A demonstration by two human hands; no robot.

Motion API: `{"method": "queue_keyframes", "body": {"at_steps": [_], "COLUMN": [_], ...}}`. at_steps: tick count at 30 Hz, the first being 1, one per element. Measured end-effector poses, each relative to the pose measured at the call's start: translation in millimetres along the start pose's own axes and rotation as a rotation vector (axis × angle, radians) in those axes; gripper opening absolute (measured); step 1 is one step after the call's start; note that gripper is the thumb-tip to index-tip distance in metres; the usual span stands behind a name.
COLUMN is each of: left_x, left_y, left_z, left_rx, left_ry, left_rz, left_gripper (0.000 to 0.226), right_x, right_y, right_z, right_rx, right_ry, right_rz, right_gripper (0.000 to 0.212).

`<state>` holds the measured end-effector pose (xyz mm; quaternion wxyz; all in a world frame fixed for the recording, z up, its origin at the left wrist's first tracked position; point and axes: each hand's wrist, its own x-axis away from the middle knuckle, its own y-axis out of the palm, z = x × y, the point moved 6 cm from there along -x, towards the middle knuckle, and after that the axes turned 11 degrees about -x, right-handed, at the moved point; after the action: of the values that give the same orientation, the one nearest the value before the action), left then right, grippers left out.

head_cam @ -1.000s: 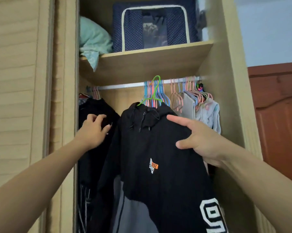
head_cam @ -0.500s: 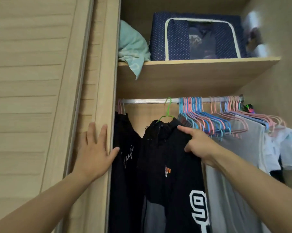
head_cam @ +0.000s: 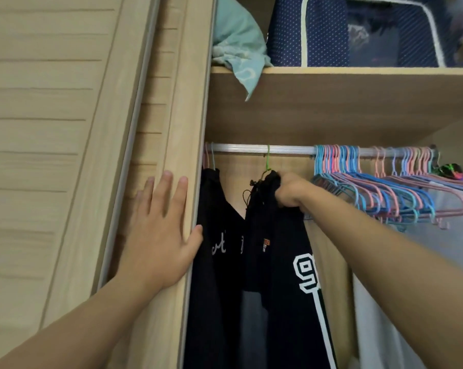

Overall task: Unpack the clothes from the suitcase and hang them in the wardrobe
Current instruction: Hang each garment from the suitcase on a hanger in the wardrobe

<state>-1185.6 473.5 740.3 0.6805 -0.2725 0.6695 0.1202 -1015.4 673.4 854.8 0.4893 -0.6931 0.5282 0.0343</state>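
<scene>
The left hand is laid flat on the wardrobe's upright side panel, fingers straight and spread, thumb hooked round the panel's inner edge. Nothing is held in it.

The right hand is clamped on the shoulder of a black hoodie, fingers curled into the cloth; the fingertips are buried in the fabric and cannot be made out. The hoodie hangs from a green hanger hooked over the metal rail. Only the hanger's hook and neck are seen; its arms are hidden inside the garment. A white numeral and stripe are seen on the hoodie, cut off at the lower edge.

Just left of it, a second black garment with white script hangs against the side panel, its hanger mostly hidden.

To the right, a bunch of pink and blue hangers is crowded on the rail above pale garments, run off the frame.

On the shelf above, a teal cloth droops over the edge beside a navy dotted storage box, cut off at the top. The suitcase is not in view.
</scene>
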Motion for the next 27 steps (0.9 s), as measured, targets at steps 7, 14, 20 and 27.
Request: {"method": "queue_keyframes", "body": {"at_steps": [7,14,20,27], "left_x": [-0.5,3.6,-11.5,-10.2], "left_y": [-1.0,-5.7,-21.8,-23.6], "left_z": [0.9,2.3,12.4,22.3], "left_rx": [-0.006,-0.005,-0.036,-0.069], "left_ry": [-0.003,-0.021,-0.109,-0.240], "left_rz": [0.026,0.029,0.062,0.125], "left_gripper": [0.084,0.082,0.068,0.040], "right_x": [-3.1,21.6,42.6,19.5], "right_y": [40.7,41.9,-45.3,-92.4], "right_z": [-62.0,-44.0,23.0,56.7], "right_rx": [-0.220,-0.029,0.863,1.030], "right_ry": [-0.124,-0.418,-0.417,-0.025], "right_rz": [-0.092,-0.182,0.471,0.429], "right_gripper": [0.037,0.053,0.019,0.029]}}
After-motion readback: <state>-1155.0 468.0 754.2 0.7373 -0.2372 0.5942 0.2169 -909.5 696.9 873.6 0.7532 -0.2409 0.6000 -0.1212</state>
